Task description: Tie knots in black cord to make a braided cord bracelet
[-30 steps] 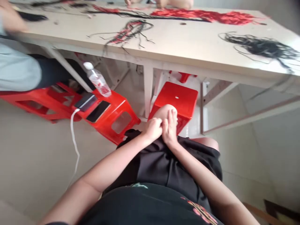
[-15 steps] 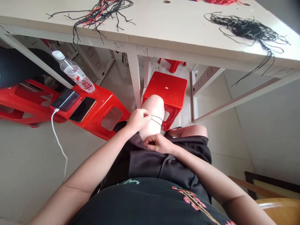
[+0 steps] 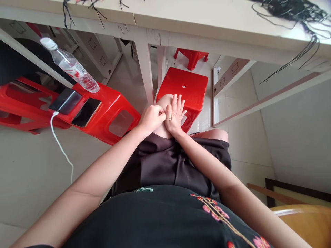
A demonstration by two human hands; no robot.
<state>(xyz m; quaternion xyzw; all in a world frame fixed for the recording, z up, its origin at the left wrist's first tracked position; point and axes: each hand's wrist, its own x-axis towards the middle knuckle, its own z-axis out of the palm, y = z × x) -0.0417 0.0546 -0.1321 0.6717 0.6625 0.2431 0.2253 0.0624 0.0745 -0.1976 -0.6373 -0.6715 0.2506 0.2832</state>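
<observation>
The bare knee (image 3: 165, 105) is where the 2 hands meet. It is soft, yielding skin over firm bone, so anything fine laid on it would likely sink slightly and shift as the leg moves. The left hand (image 3: 151, 119) rests against the knee's left side in view, its fingers curled and pinched tightly together. Whether they grasp anything is hard to tell, since any thread there would be too fine to make out. The right hand (image 3: 175, 114) lies on the knee with its fingers spread and released, apparently grasping nothing.

Directly below the knee in view are loose black fabric shorts (image 3: 165, 162), then a black top with pink floral embroidery (image 3: 214, 215). Just beyond the knee stands a square red plastic stool (image 3: 183, 86) with a small round hole. Left of the knee, a second red plastic stool (image 3: 113, 119) carries 2 black smartphones (image 3: 86, 112) and a clear plastic water bottle (image 3: 69, 67). Well beyond the knee runs the edge of a beige table (image 3: 207, 32), with a tangle of thin black cords (image 3: 292, 10) on top. These look light, limp and prone to snagging, so a single loose end would probably be the safest place to take hold.
</observation>
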